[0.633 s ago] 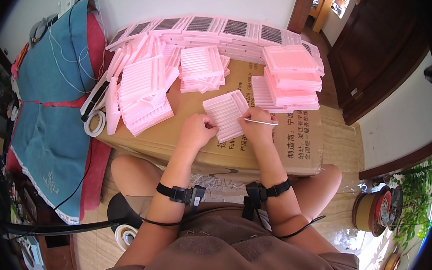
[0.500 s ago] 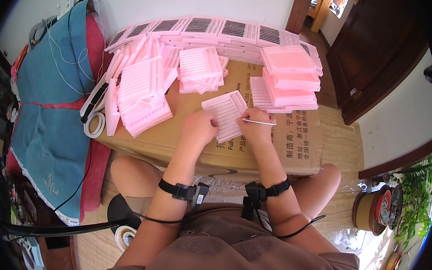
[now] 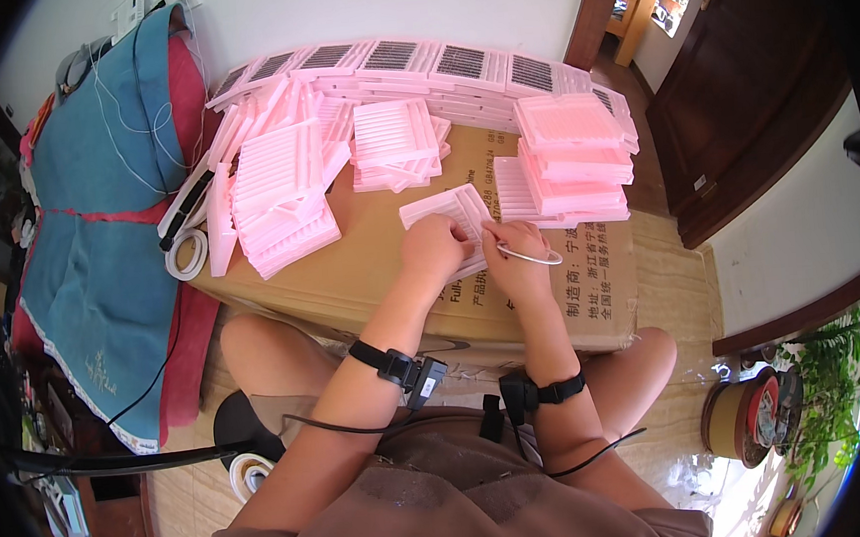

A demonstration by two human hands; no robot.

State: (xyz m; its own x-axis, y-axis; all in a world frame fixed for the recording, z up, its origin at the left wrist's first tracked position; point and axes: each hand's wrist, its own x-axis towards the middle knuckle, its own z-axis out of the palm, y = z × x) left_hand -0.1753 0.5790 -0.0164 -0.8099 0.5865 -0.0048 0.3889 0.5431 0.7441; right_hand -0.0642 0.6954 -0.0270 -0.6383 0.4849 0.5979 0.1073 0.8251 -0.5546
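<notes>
A pink slotted tray [image 3: 438, 208] with parallel ridges lies tilted on the cardboard box in front of me. My left hand [image 3: 436, 246] rests over the tray's near part, its fingers bent and drawn together on the ridges. Whatever they may pinch is hidden. At the tray's right edge, my right hand [image 3: 517, 257] has its fingers closed together, the tips close to the left hand's. A thin white strip [image 3: 539, 259] bends out from the right hand in a curve past its right side; its other end is out of sight in the fingers.
Pink trays stand in stacks at left [image 3: 279, 169], middle [image 3: 393, 136] and right [image 3: 572, 124] on the cardboard box [image 3: 380, 262]. Trays with dark inserts [image 3: 460, 59] line the wall. A white roll [image 3: 187, 254] lies at the box's left edge, beside a teal cloth [image 3: 102, 281].
My left hand has moved from the tray's left edge rightward over its ridges. My right hand has shifted slightly right and down, and the white strip now looks more curved.
</notes>
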